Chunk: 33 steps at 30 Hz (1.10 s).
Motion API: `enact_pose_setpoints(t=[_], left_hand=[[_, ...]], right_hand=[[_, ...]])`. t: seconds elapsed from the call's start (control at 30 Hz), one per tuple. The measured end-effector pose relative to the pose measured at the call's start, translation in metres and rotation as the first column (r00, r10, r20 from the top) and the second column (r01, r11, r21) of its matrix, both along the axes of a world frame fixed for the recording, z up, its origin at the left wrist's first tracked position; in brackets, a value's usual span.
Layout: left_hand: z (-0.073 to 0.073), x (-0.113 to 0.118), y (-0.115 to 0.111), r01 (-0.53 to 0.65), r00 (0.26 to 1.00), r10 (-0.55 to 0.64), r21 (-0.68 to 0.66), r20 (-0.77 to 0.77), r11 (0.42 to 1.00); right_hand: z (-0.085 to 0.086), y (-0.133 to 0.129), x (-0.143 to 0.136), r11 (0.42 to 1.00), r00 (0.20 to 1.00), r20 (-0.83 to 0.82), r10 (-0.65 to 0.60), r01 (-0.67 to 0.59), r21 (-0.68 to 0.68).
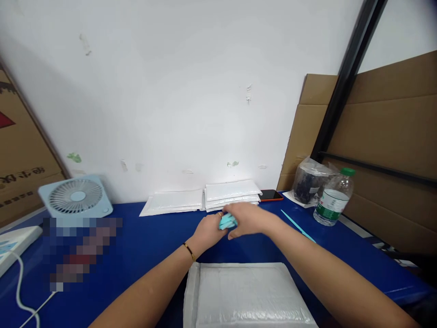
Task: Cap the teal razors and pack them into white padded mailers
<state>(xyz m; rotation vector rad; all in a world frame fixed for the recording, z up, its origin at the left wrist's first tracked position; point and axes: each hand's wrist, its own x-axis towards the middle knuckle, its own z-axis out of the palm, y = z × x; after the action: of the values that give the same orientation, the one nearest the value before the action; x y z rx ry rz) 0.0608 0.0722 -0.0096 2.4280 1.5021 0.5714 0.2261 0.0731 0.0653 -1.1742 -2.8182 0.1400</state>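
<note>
Both hands meet above the blue table, beyond a large white padded mailer (252, 294) that lies near the front edge. My left hand (209, 231) is closed around a small bundle of turquoise pieces (228, 221), with a ring on one finger. From the right, my right hand (247, 218) reaches over the bundle, fingers curved and thumb apart below it; whether its fingertips touch the bundle is hard to tell. Just behind the hands lies a stack of white mailers (232, 190), with flatter white mailers (175, 200) to its left.
A light blue fan (78, 197) and a white device with a cable (20, 243) stand left. At right are a phone (271, 195), a turquoise strip (298, 226), a wrapped dark cup (306, 184) and a green-capped bottle (332, 200). Cardboard (389, 132) borders the right side.
</note>
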Motion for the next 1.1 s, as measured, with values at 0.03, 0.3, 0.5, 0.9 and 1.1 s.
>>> enact_pose_setpoints(t=[0.03,0.3,0.5,0.9,1.1], left_hand=[[0.004,0.001,-0.001,0.011,0.994,-0.010,-0.006,0.109,1.000],[0.013,0.018,-0.014,-0.019,0.852,0.094,-0.149,0.515,0.989],[0.002,0.012,-0.012,0.055,0.900,0.010,-0.135,0.435,0.989],[0.064,0.023,-0.047,0.401,0.860,-0.172,0.426,-0.480,0.811],[0.077,0.025,-0.067,0.108,0.884,0.012,0.231,-0.467,0.967]], right_hand=[[0.017,-0.004,0.001,0.998,0.994,-0.106,-0.004,0.010,0.057],[0.048,-0.022,-0.033,0.988,0.956,-0.292,-0.003,0.047,0.146],[0.017,-0.021,-0.028,0.997,0.929,-0.363,-0.072,0.052,-0.064],[-0.006,-0.043,0.014,0.487,0.934,-0.228,-0.275,-0.069,-0.871],[-0.009,-0.065,0.014,0.958,0.962,-0.030,-0.271,0.273,0.085]])
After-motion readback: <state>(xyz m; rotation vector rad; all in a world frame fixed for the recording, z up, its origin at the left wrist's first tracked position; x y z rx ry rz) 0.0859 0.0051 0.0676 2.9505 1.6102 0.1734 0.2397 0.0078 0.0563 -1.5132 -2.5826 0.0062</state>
